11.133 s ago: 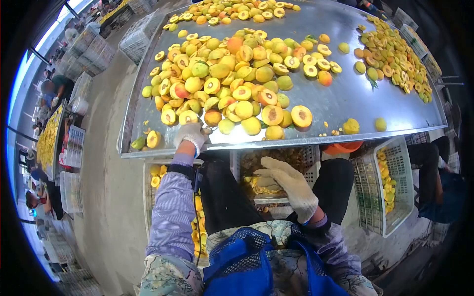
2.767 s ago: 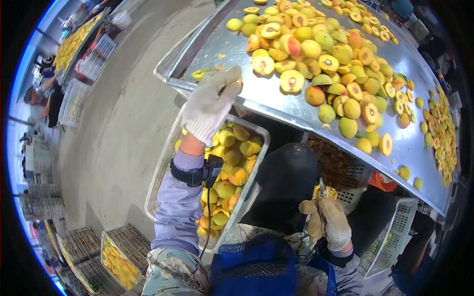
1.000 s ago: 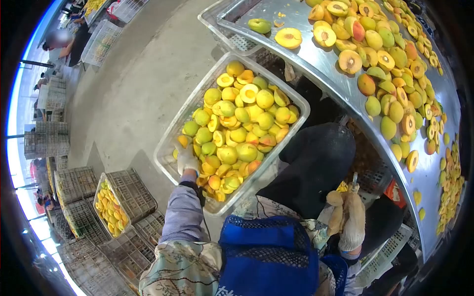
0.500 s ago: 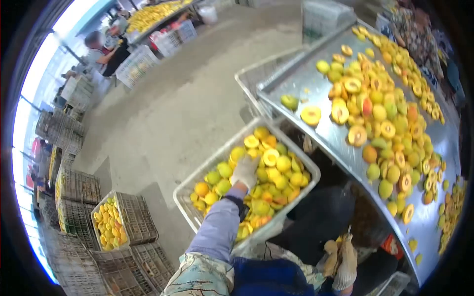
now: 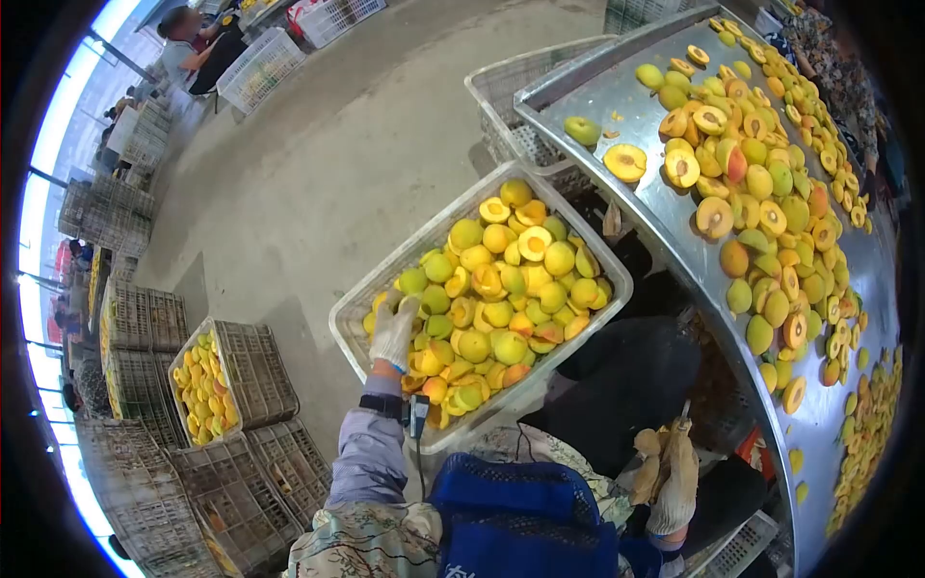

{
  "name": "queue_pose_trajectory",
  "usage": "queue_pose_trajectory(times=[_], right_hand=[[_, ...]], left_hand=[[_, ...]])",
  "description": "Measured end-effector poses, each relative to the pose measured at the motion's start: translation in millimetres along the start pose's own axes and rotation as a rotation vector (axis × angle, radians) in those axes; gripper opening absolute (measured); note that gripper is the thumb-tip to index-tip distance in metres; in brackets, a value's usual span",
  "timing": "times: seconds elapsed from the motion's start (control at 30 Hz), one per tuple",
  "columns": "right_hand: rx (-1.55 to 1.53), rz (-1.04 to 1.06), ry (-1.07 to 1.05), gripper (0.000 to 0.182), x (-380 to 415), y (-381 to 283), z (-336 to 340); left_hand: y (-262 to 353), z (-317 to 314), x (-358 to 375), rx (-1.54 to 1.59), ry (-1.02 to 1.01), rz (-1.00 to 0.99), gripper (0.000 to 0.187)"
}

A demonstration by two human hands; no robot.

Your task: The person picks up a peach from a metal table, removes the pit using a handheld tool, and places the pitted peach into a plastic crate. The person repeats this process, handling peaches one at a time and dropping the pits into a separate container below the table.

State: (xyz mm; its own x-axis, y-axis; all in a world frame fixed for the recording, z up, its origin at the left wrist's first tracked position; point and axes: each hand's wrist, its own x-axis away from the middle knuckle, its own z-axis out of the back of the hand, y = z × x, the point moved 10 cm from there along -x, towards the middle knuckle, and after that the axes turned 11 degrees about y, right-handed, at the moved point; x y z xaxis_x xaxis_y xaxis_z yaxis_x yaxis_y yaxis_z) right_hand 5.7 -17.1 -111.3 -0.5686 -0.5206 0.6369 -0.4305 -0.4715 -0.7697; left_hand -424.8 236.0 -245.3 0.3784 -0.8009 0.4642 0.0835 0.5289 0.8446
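A pale crate (image 5: 339, 323) in front of me holds halved and whole yellow-green peaches (image 5: 474, 344). My left hand (image 5: 391, 334), in a whitish glove, reaches into its left end, fingers curled around a peach that they mostly cover. Down by my lap, my right hand (image 5: 674, 486), in a stained glove, is closed around something with a thin metal tip (image 5: 686, 408); the rest is hidden. On the metal table (image 5: 588, 183) at my right lie many cut peaches (image 5: 713, 218), some showing brown pit hollows.
Stacked crates (image 5: 207, 491) stand at the left, one (image 5: 252, 371) filled with peach pieces. An empty-looking crate (image 5: 491, 91) sits beyond the table corner. A seated person (image 5: 188, 48) is at the far left, near a white crate (image 5: 260, 72). Another person's patterned sleeve (image 5: 829, 58) shows across the table.
My left hand has moved from the crate's middle to its left end, uncovering the fruit there. My right hand stays by my lap. The view has shifted downward.
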Motion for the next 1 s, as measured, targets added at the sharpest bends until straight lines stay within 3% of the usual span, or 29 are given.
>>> queue_pose_trajectory(times=[0.03, 0.1, 0.13, 0.2, 0.23, 0.3, 0.43, 0.47, 0.57, 0.63, 0.7, 0.77, 0.83, 0.9, 0.93, 1.0], right_hand=[[0.007, -0.009, 0.004, 0.047, 1.8, 0.0, -2.2], [0.055, 0.078, -0.008, 0.046, 3.9, -11.5, -9.0], [0.058, 0.076, -0.002, 0.046, 2.8, -10.7, -8.6], [0.054, 0.06, -0.003, 0.045, 1.4, -5.6, -8.1], [0.055, 0.057, 0.007, 0.045, 3.9, -10.1, -8.3], [0.028, -0.056, -0.119, 0.045, 14.0, -13.9, -23.9], [0.015, 0.029, 0.085, 0.048, 8.3, -15.4, -9.1], [-0.006, -0.019, 0.026, 0.045, 9.5, -13.0, -13.4], [0.061, -0.105, 0.031, 0.044, 14.4, -8.7, -10.3], [0.059, -0.097, -0.023, 0.046, 11.6, -9.9, -15.0], [0.084, -0.066, 0.032, 0.047, 8.1, -4.0, -10.0], [0.127, -0.042, 0.083, 0.045, 2.0, -1.1, -5.1], [0.13, -0.078, 0.022, 0.046, 7.9, -9.6, -15.5], [0.131, -0.115, -0.044, 0.046, 11.0, -6.5, -23.6], [0.13, -0.081, -0.024, 0.049, 8.7, -4.2, -17.6], [0.096, -0.006, 0.006, 0.052, 5.1, -4.9, -14.1]], left_hand=[[-5.3, -4.6, -9.4, -0.005, 0.0, 0.011, 0.052], [11.2, -5.5, -35.4, -0.048, 0.212, -0.301, 0.051], [12.0, -19.0, -45.0, -0.049, 0.208, -0.296, 0.051], [50.9, -46.8, -39.7, -0.388, 0.322, -0.744, 0.055], [67.2, -55.9, -32.2, -0.388, 0.312, -0.74, 0.055], [72.9, -83.7, -28.2, -1.043, 0.239, -0.614, 0.052], [59.8, -94.6, -55.7, -0.934, 0.216, -0.511, 0.046], [66.9, -99.7, -63.4, -0.89, 0.282, -0.656, 0.04], [66.8, -111.9, -78.0, -1.103, 0.258, -0.531, 0.025], [86.3, -116.8, -60.6, -1.112, 0.212, -0.557, 0.021], [107.5, -146.6, -13.4, -1.054, 0.026, -0.766, 0.037], [119.1, -187.5, 28.7, -0.889, -0.079, -1.099, 0.05], [109.3, -222.4, 44.5, -0.857, -0.012, -1.333, 0.062], [87.4, -251.2, 25.9, -0.89, -0.191, -1.082, 0.067], [89.3, -249.3, 20.1, -0.89, -0.181, -1.076, 0.067], [82.0, -245.2, 3.3, -0.722, -0.259, -0.84, 0.063]])
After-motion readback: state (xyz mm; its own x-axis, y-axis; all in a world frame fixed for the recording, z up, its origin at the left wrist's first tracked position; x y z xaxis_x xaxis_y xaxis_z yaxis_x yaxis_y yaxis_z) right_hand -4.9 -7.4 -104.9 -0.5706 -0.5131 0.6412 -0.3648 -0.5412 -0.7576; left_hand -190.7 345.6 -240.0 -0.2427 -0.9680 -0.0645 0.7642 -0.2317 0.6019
